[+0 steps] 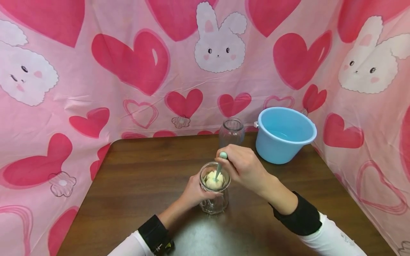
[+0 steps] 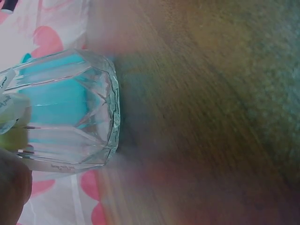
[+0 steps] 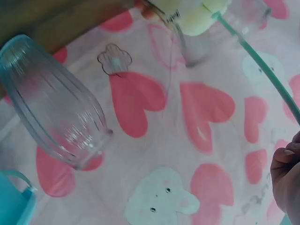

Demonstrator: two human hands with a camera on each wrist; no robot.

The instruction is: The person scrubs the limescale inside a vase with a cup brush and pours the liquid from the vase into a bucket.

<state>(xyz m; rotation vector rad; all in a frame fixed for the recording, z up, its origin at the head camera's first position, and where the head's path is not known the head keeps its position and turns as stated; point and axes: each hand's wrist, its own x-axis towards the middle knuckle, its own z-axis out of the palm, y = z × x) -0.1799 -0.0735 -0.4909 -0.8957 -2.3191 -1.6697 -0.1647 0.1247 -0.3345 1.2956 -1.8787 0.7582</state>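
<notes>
My left hand [image 1: 196,192] grips a clear faceted glass jar [image 1: 214,207] around its upper part, above the wooden table [image 1: 150,177]. A pale yellow, lumpy piece [image 1: 211,182] sits within the jar's mouth. Between its thumb and fingers, my right hand [image 1: 245,165] holds a slim green utensil [image 1: 219,171], slanting down with its lower end in the piece. The right wrist view shows the green shaft [image 3: 267,70] meeting the pale piece [image 3: 193,24]. In the left wrist view, the jar's lower part [image 2: 105,133] shows only glass, with the piece higher up.
A second, ribbed glass jar [image 1: 231,138] stands at the back of the table, behind my right hand. To its right is a light blue bucket [image 1: 277,154] with a handle mount on its side. Pink heart-and-rabbit cloth [image 1: 179,78] hangs behind and beside the table.
</notes>
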